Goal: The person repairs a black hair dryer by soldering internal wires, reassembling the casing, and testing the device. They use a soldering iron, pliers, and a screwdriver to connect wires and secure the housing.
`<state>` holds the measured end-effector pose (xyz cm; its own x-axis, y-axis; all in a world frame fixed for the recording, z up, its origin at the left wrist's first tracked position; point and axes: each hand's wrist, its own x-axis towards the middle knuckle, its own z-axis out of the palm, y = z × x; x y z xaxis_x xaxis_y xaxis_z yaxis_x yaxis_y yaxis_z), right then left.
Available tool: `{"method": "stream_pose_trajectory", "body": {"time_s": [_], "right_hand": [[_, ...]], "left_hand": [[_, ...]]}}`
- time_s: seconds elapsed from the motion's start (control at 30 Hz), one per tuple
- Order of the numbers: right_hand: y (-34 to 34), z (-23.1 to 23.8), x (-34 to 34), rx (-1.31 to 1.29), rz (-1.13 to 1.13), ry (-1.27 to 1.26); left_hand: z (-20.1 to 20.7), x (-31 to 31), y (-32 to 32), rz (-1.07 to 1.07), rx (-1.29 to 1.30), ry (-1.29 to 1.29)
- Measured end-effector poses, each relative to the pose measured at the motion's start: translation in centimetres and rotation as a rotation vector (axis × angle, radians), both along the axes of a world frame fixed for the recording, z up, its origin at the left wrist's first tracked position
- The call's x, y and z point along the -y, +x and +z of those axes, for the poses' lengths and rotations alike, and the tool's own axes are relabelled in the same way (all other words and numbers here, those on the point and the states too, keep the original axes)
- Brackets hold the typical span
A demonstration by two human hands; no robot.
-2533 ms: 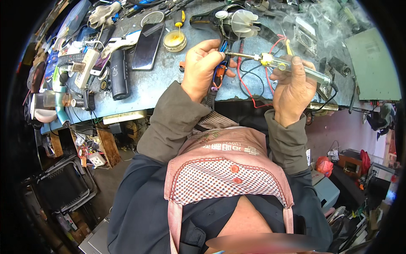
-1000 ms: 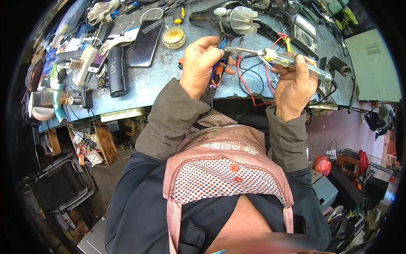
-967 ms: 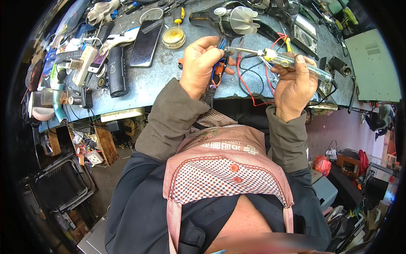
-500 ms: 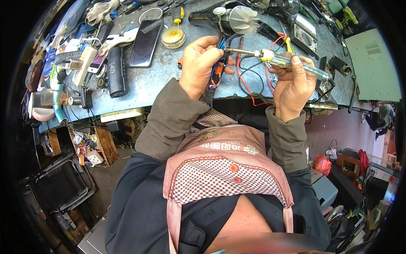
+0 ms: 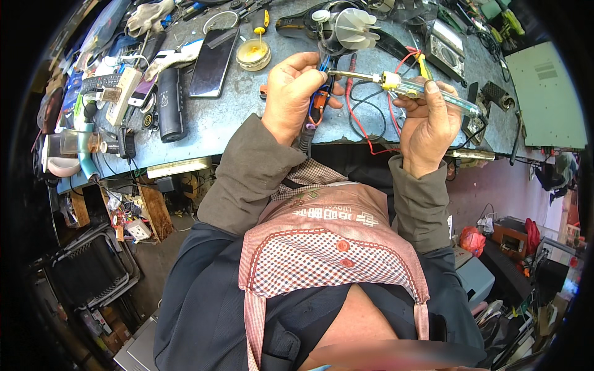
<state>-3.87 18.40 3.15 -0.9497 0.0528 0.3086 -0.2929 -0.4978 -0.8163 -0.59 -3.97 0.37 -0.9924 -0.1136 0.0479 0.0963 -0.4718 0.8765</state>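
Note:
My left hand is closed around a small orange-and-black part with blue wires; its thumb and forefinger pinch near the wires. A dark cord sleeve hangs below that hand. In my right hand is a soldering iron with a clear handle and yellow collar, held between thumb and fingers. Its metal tip reaches left to my left thumb, at the wires; whether it touches them I cannot tell. Just beyond, a motor with a pale bladed fan lies on the bench.
Left of my hands are a round tub of amber paste, a yellow-handled screwdriver, a large dark phone and a black cylinder. Red and black test leads lie between my hands. A multimeter sits at the right back.

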Motion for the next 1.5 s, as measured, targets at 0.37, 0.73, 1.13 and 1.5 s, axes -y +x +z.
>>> {"method": "stream_pose_trajectory", "body": {"time_s": [0.37,0.73,1.13,1.5], "right_hand": [[0.4,0.1,-0.8,-0.069,0.033,-0.034],[1.1,-0.4,-1.4,-0.136,0.081,-0.036],[2.0,-0.7,-1.8,-0.210,0.260,-0.010],[1.9,-1.1,-2.6,-0.245,0.266,0.020]], "left_hand": [[-0.1,-0.2,0.0,0.023,-0.004,0.008],[0.5,-0.1,0.1,0.017,-0.026,0.033],[0.6,0.1,0.2,0.032,-0.035,0.030],[0.7,-0.1,0.2,0.039,-0.038,0.032]]}}
